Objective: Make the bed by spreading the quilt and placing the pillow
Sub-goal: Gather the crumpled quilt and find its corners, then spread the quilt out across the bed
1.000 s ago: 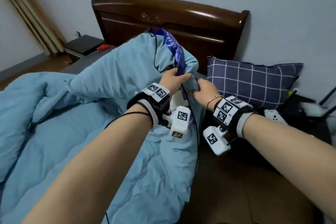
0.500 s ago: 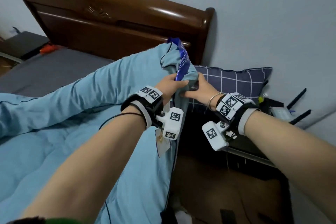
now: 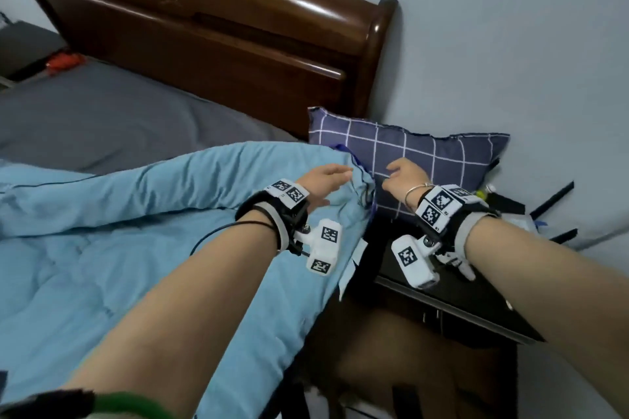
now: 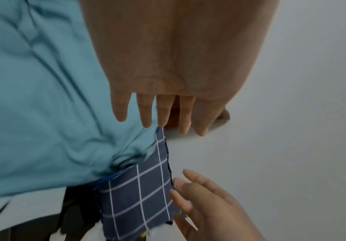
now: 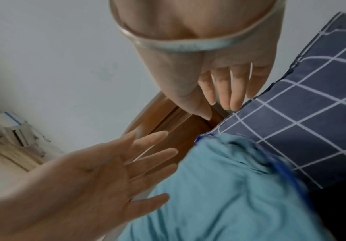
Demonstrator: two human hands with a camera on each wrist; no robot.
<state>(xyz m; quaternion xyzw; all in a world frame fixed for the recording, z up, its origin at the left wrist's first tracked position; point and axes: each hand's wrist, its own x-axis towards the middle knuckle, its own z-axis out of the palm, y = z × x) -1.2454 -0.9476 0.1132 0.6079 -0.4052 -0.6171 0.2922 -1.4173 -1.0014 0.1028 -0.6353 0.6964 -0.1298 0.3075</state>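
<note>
I see both hands just let go of quilt [image 3: 143, 248] corner. Left hand [image 3: 323, 180] open above it, right hand [image 3: 403, 177] open beside pillow [image 3: 442, 160]. Quilt now down on bed under left palm; pillow off bed, next pick, I judge.

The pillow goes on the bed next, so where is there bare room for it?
Free: the grey sheet between the headboard and the blue quilt. Crowded: the dark nightstand, where the checked pillow leans among clutter.
</note>
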